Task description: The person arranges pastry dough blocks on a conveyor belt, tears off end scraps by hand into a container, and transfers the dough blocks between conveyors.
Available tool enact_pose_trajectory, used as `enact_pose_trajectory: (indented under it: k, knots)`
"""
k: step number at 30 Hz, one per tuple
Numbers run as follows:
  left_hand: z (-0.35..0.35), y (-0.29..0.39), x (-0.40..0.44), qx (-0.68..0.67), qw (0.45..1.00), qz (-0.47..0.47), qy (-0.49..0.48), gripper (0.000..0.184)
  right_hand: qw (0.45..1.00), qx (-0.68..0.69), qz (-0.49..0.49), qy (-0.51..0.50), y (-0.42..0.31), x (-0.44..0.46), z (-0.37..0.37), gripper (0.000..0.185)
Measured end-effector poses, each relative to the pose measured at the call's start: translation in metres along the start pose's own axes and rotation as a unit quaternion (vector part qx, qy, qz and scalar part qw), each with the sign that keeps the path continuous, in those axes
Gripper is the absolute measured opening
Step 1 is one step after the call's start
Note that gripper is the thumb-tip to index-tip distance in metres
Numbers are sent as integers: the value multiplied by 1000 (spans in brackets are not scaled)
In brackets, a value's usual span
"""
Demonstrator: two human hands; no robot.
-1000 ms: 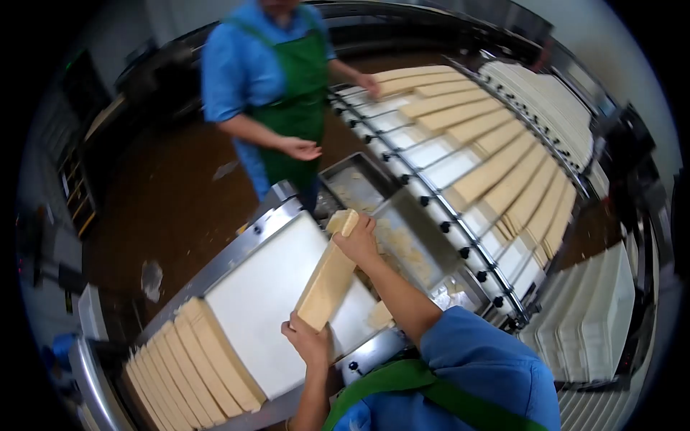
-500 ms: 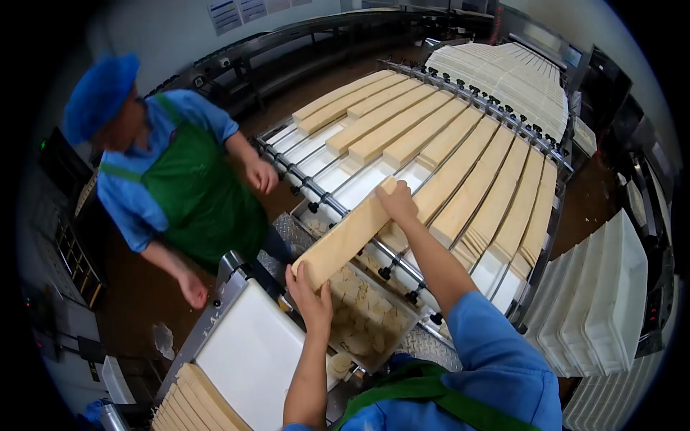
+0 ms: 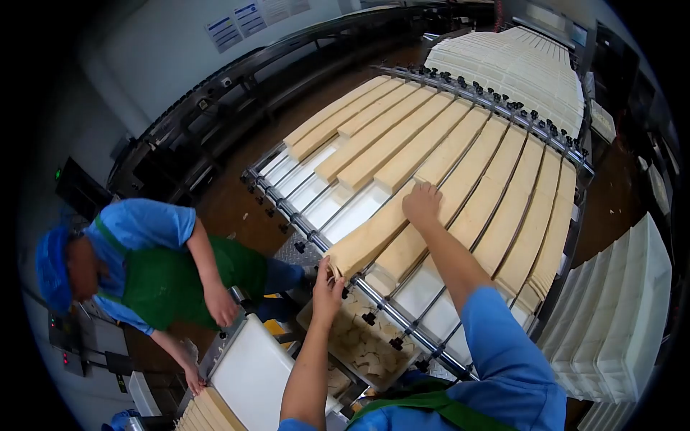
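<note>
A long, pale yellow block that looks like stacked dough sheets (image 3: 368, 233) lies along a lane of the slatted conveyor table (image 3: 350, 208). My left hand (image 3: 327, 296) grips its near end at the metal front bar, where some thin layers curl loose. On its far end rests my right hand (image 3: 422, 203), fingers bent over the top and side. Similar long blocks (image 3: 496, 161) fill the lanes on both sides. Below the front bar, a bin (image 3: 374, 337) holds broken pale scraps.
At the left, a co-worker in a green apron (image 3: 172, 284) bends over and reaches to cut pale blocks (image 3: 212, 409) beside a white belt (image 3: 251, 366). Stacked white trays (image 3: 611, 316) stand at the right. Black knobs line the table's front bar.
The block has moved from over the scrap bin onto the conveyor lane, with both my hands on it. The co-worker has bent down toward the cut blocks.
</note>
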State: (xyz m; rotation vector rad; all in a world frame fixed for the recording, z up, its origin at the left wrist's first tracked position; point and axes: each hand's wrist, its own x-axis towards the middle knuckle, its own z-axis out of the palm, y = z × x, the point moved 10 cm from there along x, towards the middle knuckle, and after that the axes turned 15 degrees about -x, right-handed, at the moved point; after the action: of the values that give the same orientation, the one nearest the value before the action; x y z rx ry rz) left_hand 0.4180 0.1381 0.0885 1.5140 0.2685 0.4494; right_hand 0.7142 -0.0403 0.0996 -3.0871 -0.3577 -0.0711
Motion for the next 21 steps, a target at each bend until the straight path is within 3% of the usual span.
enact_pose_trajectory:
  k: [2,3,4,7,8,10,12,13,15,18,21]
  knots:
    - [10,-13,16,-42,999,0,0,63,997,40,27,53,-1,-21,-22,40]
    - [15,-16,24,37,999,12,-8,63,997,39,26,54,-8,-28,-19,40]
    - [19,-19,30,115,993,24,-16,62,992,58,-15,107,-23,-40,-26,38]
    - [23,-11,27,-19,1000,-12,-7,62,946,169,-177,215,-81,-92,-33,34]
    - [19,-9,26,-87,996,-7,5,61,930,210,-233,193,-101,-114,-36,33]
    - [5,-10,21,-56,997,45,33,58,881,262,-350,178,-136,-165,-53,26]
    - [-16,-19,3,-183,972,-24,144,56,864,187,-425,196,-157,-199,-64,21]
    - [-23,-16,-10,-186,966,-17,179,56,862,189,-428,196,-162,-201,-56,21]
    - [-40,-23,-37,-163,962,-11,220,56,916,178,-324,153,-160,-184,-29,20]
    - [-68,-24,-89,-66,949,24,307,54,922,148,-319,159,-160,-191,-27,24]
    - [-84,-19,-144,41,943,-4,331,50,925,117,-300,201,-162,-194,-28,20]
